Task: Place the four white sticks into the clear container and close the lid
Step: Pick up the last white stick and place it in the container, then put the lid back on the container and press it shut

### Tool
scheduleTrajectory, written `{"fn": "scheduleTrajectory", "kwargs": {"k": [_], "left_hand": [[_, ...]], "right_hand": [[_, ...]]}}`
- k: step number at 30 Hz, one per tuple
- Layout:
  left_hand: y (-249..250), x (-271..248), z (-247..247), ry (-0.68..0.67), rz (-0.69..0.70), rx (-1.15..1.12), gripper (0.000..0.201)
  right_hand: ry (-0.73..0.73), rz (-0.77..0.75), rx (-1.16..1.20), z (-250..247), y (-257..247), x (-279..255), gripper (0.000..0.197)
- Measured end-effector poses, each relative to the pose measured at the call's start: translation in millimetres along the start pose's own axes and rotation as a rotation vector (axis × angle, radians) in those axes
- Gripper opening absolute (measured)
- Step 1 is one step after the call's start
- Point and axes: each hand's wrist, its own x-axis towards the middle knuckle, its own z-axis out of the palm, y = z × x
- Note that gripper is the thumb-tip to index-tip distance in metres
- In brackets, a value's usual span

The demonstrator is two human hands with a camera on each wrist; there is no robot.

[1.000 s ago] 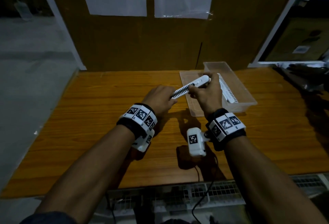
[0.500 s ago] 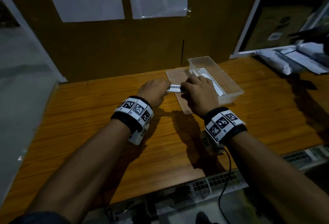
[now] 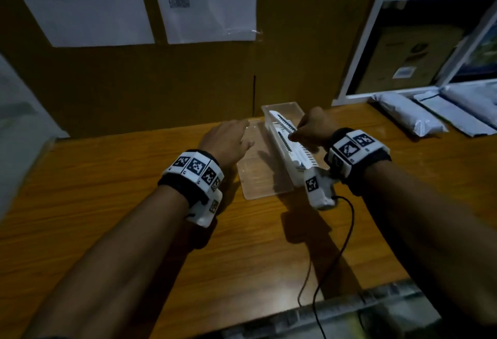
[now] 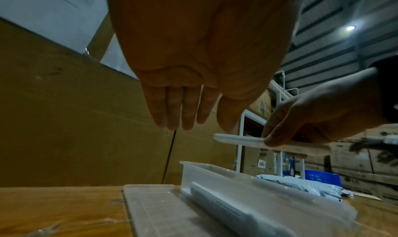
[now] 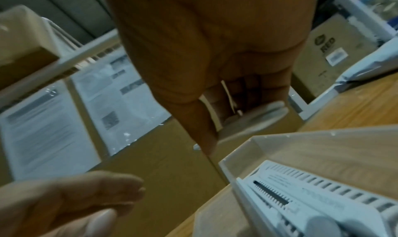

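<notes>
The white stick [image 4: 247,141] hangs level just above the clear container [image 3: 269,112] — lined up with the sticks already inside, likely for lowering — pinched by the right hand [image 3: 313,128], while the left hand [image 3: 228,141], fingers straight and empty, hovers over the lid [image 3: 262,177] on the desk [image 3: 107,190].

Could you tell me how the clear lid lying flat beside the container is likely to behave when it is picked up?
The clear lid looks thin, so probably light and slightly bendy. Lying flush on the wooden table, its edge may be hard to catch. Its smooth plastic may be slippery.
</notes>
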Motion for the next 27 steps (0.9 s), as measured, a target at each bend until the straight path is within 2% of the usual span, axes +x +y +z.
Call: {"fn": "scheduleTrajectory", "kwargs": {"k": [4,6,10,16,18,21,27], "left_hand": [[6.2,12.4,10.6,-0.105,-0.082,0.038,0.052],[4.9,19.1,13.9,-0.171,-0.13,0.056,0.053],[-5.0,29.5,16.4,-0.245,-0.193,0.095,0.053],[-16.3,40.7,21.2,-0.263,-0.267,0.121,0.055],[-19.7,42.0,23.3,-0.262,-0.272,0.112,0.054],[-23.6,40.9,26.8,-0.269,-0.28,0.097,0.053],[-24.9,37.1,27.4,-0.264,-0.331,0.068,0.055]], "right_hand": [[-0.038,0.121,-0.024,-2.2,12.9,34.0,0.034],[-0.068,0.135,-0.017,1.8,16.3,51.5,0.027],[-0.116,0.129,-0.036,9.2,17.6,71.1,0.03],[-0.083,0.024,-0.187,17.2,20.6,88.5,0.029],[-0.058,-0.014,-0.264,18.1,22.3,91.4,0.035],[-0.069,0.01,-0.25,18.0,19.5,99.0,0.051],[-0.04,0.039,-0.198,15.2,9.1,102.0,0.045]]}}
